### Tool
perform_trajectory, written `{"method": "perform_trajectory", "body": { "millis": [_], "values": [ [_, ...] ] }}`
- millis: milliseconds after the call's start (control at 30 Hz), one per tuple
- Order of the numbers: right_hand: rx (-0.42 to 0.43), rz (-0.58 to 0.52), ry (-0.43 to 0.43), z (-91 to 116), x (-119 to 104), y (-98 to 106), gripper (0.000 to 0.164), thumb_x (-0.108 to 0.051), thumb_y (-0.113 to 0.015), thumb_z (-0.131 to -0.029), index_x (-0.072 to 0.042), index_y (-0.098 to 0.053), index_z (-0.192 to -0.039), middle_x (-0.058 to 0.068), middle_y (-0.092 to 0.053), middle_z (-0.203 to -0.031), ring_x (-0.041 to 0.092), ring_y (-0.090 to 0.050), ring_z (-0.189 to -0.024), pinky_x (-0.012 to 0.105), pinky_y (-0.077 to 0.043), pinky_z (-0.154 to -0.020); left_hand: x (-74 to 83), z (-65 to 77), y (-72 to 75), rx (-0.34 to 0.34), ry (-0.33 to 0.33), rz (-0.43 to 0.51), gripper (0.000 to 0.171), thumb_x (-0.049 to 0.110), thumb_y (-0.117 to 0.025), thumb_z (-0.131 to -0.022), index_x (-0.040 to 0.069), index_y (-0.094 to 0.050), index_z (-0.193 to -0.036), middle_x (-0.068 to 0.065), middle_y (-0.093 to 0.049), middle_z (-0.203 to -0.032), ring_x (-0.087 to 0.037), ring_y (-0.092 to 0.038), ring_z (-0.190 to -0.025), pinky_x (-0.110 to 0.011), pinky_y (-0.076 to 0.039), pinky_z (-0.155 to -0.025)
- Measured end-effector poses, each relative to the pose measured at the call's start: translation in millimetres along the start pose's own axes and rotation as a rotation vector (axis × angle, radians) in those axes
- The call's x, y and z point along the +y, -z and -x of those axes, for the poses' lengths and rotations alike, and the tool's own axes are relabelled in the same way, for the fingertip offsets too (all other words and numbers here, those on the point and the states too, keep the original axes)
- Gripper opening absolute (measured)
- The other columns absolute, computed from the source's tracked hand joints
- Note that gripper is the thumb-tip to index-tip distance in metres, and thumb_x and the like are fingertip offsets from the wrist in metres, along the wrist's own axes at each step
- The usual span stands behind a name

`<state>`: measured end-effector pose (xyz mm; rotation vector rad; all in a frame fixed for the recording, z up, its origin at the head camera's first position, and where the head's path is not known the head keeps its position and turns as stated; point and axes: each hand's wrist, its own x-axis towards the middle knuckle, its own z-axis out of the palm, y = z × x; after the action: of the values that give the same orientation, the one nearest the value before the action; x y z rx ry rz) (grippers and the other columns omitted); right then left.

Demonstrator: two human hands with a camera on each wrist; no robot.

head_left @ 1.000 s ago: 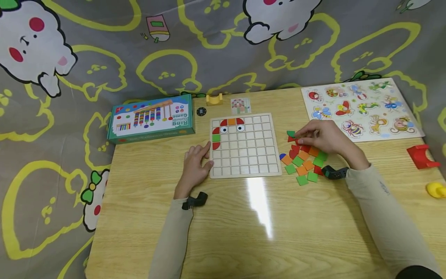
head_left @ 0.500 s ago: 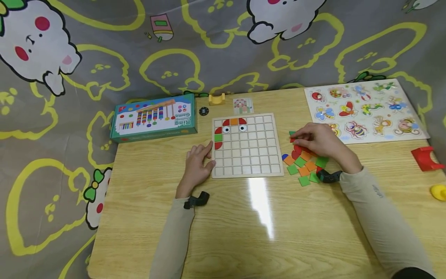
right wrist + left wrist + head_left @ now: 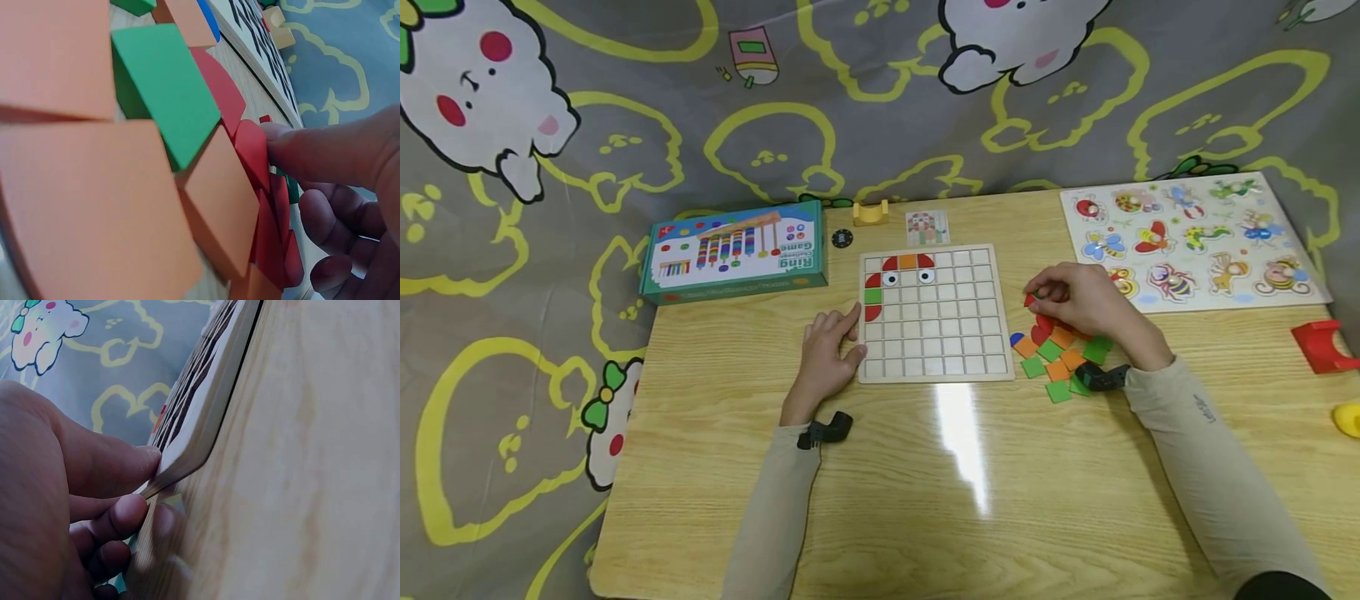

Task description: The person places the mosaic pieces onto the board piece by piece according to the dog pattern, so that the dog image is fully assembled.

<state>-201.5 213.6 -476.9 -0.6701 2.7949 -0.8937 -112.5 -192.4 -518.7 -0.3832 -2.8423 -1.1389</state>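
My left hand rests at the left edge of a wooden grid board, index finger along the side and thumb at the near corner. In the left wrist view the thumb touches the board's edge. Red, orange and green pieces plus two eye tiles fill some upper-left cells. My right hand reaches over the far side of a heap of loose coloured tiles, thumb and fingertips right at a small red piece. I cannot tell whether they pinch it. The thumb partly hides the pieces behind.
Behind the board lie a picture card, a yellow block and a black disc. A game box stands back left. An insect puzzle board lies back right; a red block and yellow object sit far right.
My right hand has shifted slightly left over the far side of the heap, and its fingers now cover most of a green piece there. The left hand stays at the board's edge.
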Motion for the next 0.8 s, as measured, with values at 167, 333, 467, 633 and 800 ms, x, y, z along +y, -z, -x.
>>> {"method": "perform_trajectory", "body": {
  "millis": [167, 333, 467, 633, 800],
  "values": [
    [0.004, 0.004, -0.008, 0, -1, 0, 0.016, -0.013, -0.079, -0.082, -0.01, -0.076, -0.098, 0.001, -0.069, -0.082, 0.013, -0.061, -0.07, 0.022, -0.046, -0.063, 0.3, 0.1, 0.0, -0.003, 0.006, -0.002, 0.065, 0.016, -0.065, -0.086, 0.008, -0.046, -0.147, 0.001, -0.052, -0.088, -0.019, -0.035, -0.082, -0.034, -0.023, -0.079],
    [-0.015, 0.018, -0.019, -2, -5, 1, 0.014, -0.014, -0.077, -0.084, -0.009, -0.075, -0.097, 0.002, -0.067, -0.082, 0.014, -0.059, -0.07, 0.024, -0.045, -0.064, -0.6, -0.2, -0.3, 0.001, 0.001, -0.005, 0.065, 0.016, -0.066, -0.086, 0.008, -0.046, -0.147, 0.001, -0.051, -0.088, -0.018, -0.034, -0.082, -0.034, -0.023, -0.079],
    [-0.004, 0.023, -0.016, -5, -10, -1, 0.015, -0.017, -0.076, -0.086, -0.01, -0.073, -0.098, 0.001, -0.066, -0.084, 0.014, -0.058, -0.071, 0.025, -0.045, -0.065, -1.1, 0.3, 0.7, 0.001, -0.004, -0.007, 0.065, 0.017, -0.065, -0.086, 0.007, -0.046, -0.147, 0.001, -0.051, -0.088, -0.018, -0.035, -0.082, -0.034, -0.023, -0.078],
    [0.043, -0.037, -0.004, -14, -21, -4, 0.02, -0.024, -0.073, -0.089, -0.01, -0.069, -0.104, 0.002, -0.069, -0.089, 0.015, -0.062, -0.077, 0.022, -0.044, -0.066, -1.2, 1.1, 2.0, -0.001, -0.01, -0.008, 0.064, 0.018, -0.064, -0.087, 0.007, -0.046, -0.147, 0.002, -0.051, -0.087, -0.019, -0.035, -0.082, -0.034, -0.023, -0.078],
    [0.074, -0.122, 0.02, -31, -38, -10, 0.022, -0.023, -0.073, -0.09, -0.01, -0.068, -0.106, 0.003, -0.069, -0.09, 0.016, -0.062, -0.079, 0.02, -0.044, -0.067, -0.9, 0.0, 1.3, 0.008, -0.022, -0.009, 0.065, 0.017, -0.065, -0.085, 0.007, -0.047, -0.146, 0.002, -0.051, -0.087, -0.019, -0.035, -0.082, -0.034, -0.024, -0.078]
  ]
}}
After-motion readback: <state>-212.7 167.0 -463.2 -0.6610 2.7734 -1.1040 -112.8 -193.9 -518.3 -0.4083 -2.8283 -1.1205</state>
